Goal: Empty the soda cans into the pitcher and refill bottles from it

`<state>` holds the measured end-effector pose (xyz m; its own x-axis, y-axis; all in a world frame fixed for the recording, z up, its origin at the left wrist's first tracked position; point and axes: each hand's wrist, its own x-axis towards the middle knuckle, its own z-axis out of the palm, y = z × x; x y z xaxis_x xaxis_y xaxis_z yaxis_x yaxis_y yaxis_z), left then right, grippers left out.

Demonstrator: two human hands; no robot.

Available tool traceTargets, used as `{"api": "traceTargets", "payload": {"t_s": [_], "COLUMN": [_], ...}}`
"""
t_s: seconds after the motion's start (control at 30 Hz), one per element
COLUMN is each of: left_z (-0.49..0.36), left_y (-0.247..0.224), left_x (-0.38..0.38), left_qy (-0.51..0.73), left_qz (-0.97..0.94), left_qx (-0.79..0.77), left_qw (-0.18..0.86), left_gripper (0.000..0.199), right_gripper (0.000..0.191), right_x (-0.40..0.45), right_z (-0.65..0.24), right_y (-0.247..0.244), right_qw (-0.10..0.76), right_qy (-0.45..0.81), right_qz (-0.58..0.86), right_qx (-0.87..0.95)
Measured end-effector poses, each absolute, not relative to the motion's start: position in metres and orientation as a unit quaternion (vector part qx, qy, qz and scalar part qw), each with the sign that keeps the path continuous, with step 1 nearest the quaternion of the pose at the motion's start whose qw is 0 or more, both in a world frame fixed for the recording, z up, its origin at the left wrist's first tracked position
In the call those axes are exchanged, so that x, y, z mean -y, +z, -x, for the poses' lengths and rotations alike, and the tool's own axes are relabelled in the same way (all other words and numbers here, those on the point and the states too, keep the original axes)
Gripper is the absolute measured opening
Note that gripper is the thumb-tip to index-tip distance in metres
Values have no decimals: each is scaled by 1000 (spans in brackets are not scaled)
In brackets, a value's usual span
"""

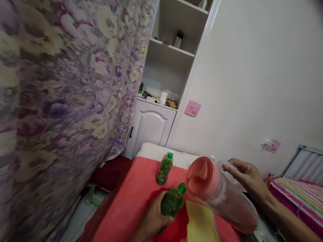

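Note:
My left hand (153, 215) is wrapped round a green plastic bottle (172, 201), which leans to the right over the table. In my right hand (242, 171) is the handle of a large clear pitcher (227, 201) with an orange lid (200, 175). The pitcher is tipped on its side, its lid facing left, close to the neck of the held bottle. Some liquid appears to lie inside the pitcher. Behind the held bottle, a second green bottle (164, 169) with a green cap stands upright on the table.
A coral-red cloth (131, 191) covers the table, with a yellow sheet (202, 223) near its front. A floral curtain (75, 84) hangs at left. Beyond the table stands a white cabinet (153, 126) with shelves. Striped fabric (300, 195) and a radiator (305, 164) are at right.

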<state>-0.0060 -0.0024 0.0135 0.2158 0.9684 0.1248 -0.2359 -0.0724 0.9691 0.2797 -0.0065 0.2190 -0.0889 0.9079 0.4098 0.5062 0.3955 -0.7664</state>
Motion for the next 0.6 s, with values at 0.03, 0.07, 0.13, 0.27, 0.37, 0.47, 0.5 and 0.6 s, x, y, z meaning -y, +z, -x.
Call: {"api": "traceTargets", "payload": {"t_s": [0.03, 0.07, 0.13, 0.27, 0.37, 0.47, 0.5, 0.6], "left_z": [6, 7, 7, 9, 9, 9, 9, 10], "left_y": [14, 15, 16, 15, 13, 15, 15, 17], "left_x": [3, 4, 5, 4, 2, 2, 2, 2], "left_qy": [515, 513, 508, 506, 506, 508, 509, 515], "left_qz": [-520, -522, -525, -528, -533, -532, -531, -528], "left_qx": [-354, -356, -361, -363, -367, -374, -373, -371], "left_qw": [583, 581, 579, 577, 571, 565, 565, 564], "left_gripper": [68, 68, 68, 74, 75, 75, 75, 73], "right_gripper": [39, 39, 40, 40, 42, 46, 47, 51], "right_x": [7, 7, 8, 10, 12, 13, 12, 10], "right_z": [-280, -281, -281, -279, -275, -274, -275, -283], "right_y": [217, 215, 211, 207, 204, 198, 195, 182], "right_qw": [453, 456, 459, 465, 474, 489, 494, 507], "right_qy": [219, 214, 214, 220, 224, 223, 223, 236], "right_qz": [504, 507, 510, 512, 512, 517, 522, 535], "right_qx": [702, 699, 695, 688, 681, 667, 659, 634]}}
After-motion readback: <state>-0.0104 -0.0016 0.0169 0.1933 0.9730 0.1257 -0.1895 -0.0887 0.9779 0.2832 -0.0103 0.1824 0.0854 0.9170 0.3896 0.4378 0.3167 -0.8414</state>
